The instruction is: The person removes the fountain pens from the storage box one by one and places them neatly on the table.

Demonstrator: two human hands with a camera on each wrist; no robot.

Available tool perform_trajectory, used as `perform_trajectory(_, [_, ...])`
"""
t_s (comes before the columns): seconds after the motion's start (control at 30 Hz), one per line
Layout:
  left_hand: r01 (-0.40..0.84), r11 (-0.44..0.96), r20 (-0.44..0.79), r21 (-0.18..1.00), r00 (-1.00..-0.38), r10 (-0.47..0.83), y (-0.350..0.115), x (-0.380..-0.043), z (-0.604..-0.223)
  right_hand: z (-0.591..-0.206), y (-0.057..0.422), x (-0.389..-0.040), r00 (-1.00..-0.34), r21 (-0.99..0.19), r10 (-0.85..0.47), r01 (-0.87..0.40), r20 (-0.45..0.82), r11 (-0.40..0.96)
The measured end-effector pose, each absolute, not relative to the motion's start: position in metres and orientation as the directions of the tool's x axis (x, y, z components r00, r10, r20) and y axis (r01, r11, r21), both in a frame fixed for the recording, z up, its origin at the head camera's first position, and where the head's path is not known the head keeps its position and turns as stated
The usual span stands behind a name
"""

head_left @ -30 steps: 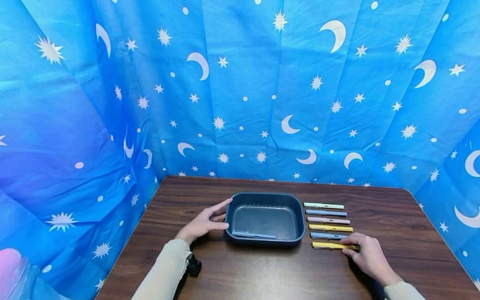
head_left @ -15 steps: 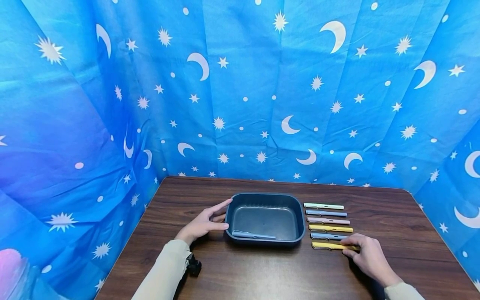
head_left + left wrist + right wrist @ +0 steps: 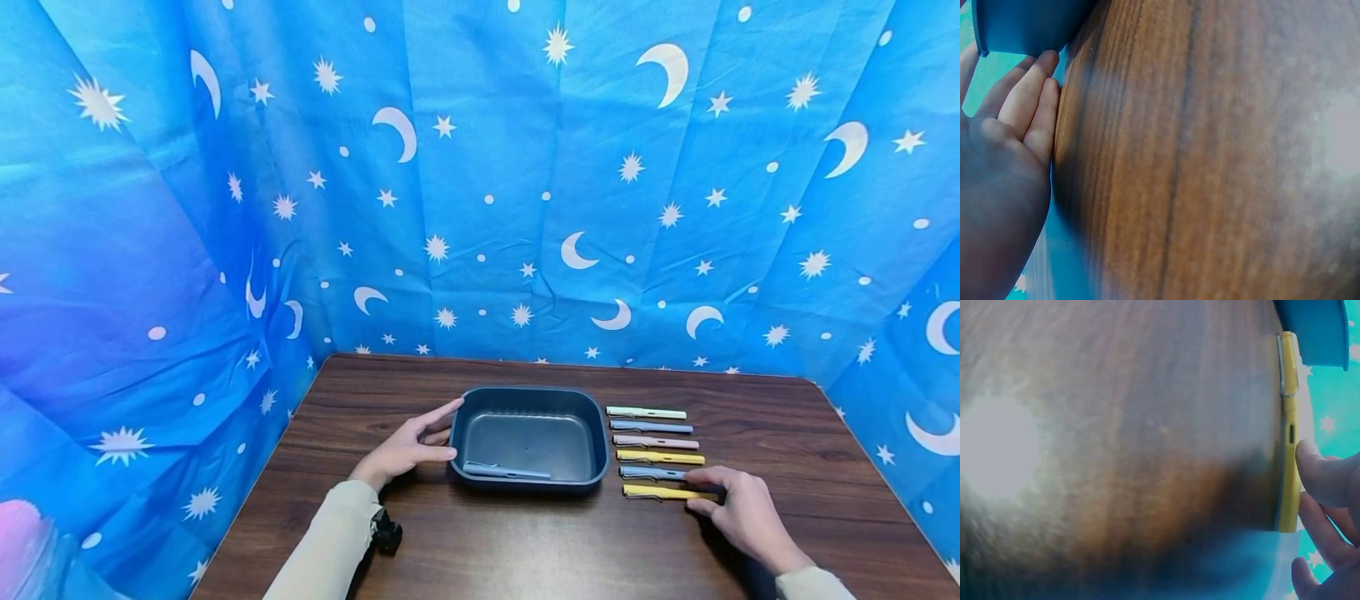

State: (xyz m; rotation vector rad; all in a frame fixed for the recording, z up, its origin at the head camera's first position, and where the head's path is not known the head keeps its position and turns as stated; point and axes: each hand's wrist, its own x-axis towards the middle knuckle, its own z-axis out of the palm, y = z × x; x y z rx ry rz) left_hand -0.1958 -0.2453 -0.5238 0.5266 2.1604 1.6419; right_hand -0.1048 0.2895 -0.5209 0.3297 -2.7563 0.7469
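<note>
My left hand (image 3: 405, 446) rests against the left wall of a dark blue-grey rectangular tray (image 3: 529, 482), fingers extended; the left wrist view shows straight fingers (image 3: 1029, 94) at its side. A blue-grey pen (image 3: 506, 472) lies inside along the front wall. To the right, my right hand (image 3: 742, 508) hovers at the right end of the nearest yellow pen (image 3: 660, 492), which lies on the table. In the right wrist view that yellow pen (image 3: 1289, 431) shows nearly whole, with the thumb (image 3: 1319, 472) right at its edge and the other fingers loosely spread.
Beyond the nearest pen, several more lie in a column: blue (image 3: 651, 473), yellow (image 3: 660, 457), pink (image 3: 656, 442), lavender (image 3: 651, 427) and pale green (image 3: 647, 412). A blue curtain (image 3: 480, 167) with moons and stars surrounds the brown wooden table (image 3: 525, 550).
My right hand has drawn back slightly to the right from the nearest yellow pen, which stays in place. The left hand and tray have not moved.
</note>
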Motion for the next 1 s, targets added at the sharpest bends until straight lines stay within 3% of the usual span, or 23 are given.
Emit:
perform_trajectory(0.5, [0.06, 0.251, -0.076, 0.966, -0.863, 0.5, -0.245, -0.195, -0.523, -0.492, 0.277, -0.119, -0.945, -0.56, -0.087, -0.26, 0.315, 0.787])
perform_trajectory(0.7, [0.06, 0.244, -0.074, 0.968, -0.862, 0.502, -0.244, -0.196, -0.523, -0.482, 0.26, -0.128, -0.938, -0.625, -0.091, -0.293, 0.335, 0.724])
perform_trajectory(1.0, [0.069, 0.239, -0.065, 0.969, -0.857, 0.51, -0.246, -0.197, -0.525, -0.471, 0.231, -0.142, -0.96, -0.785, -0.123, -0.275, 0.25, 0.554])
